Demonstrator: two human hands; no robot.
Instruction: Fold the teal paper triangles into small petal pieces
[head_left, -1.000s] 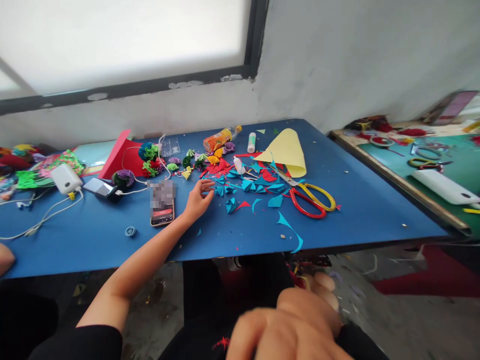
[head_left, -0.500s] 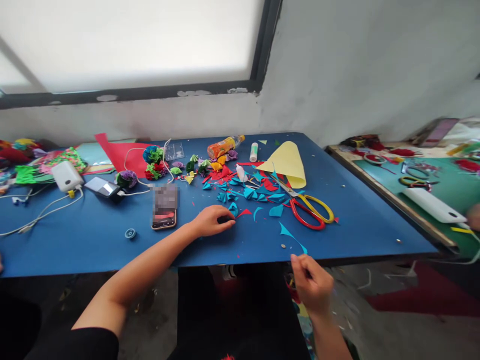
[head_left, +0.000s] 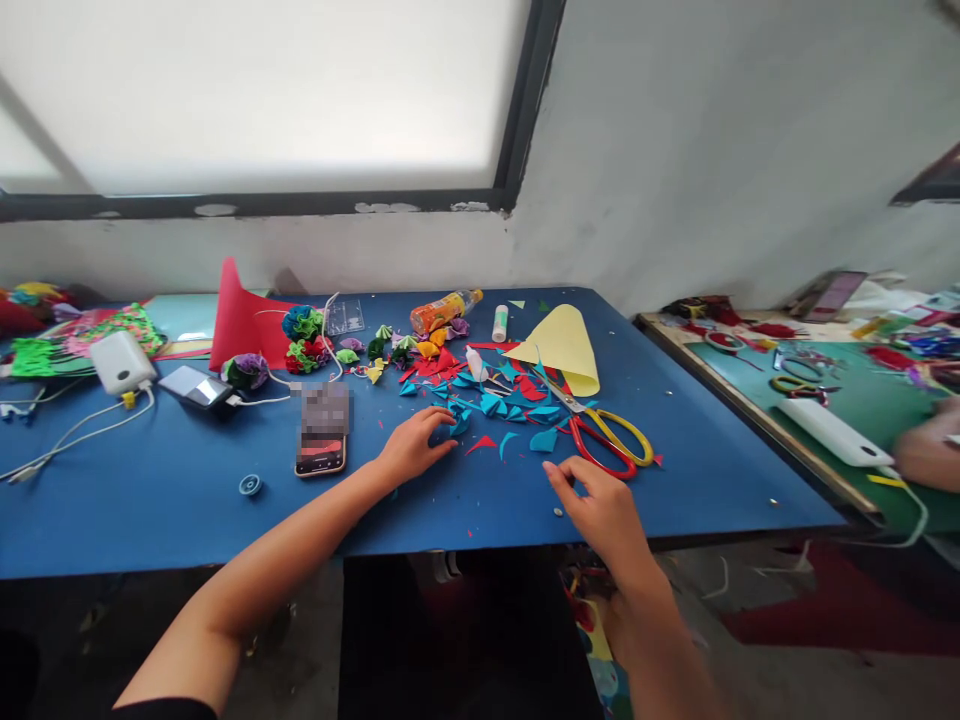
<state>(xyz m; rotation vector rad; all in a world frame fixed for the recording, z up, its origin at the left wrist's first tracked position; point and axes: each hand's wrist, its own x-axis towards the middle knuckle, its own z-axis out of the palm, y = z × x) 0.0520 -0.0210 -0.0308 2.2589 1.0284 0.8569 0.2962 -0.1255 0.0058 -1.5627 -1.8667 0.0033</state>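
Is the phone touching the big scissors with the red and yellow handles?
Apart. The head view shows the phone lying left of the left hand, while the scissors lie far to the right, with bare blue table between.

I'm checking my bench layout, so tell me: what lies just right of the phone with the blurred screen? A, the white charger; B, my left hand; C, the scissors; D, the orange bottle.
B: the left hand rests on the blue table right beside the phone, among teal paper scraps.
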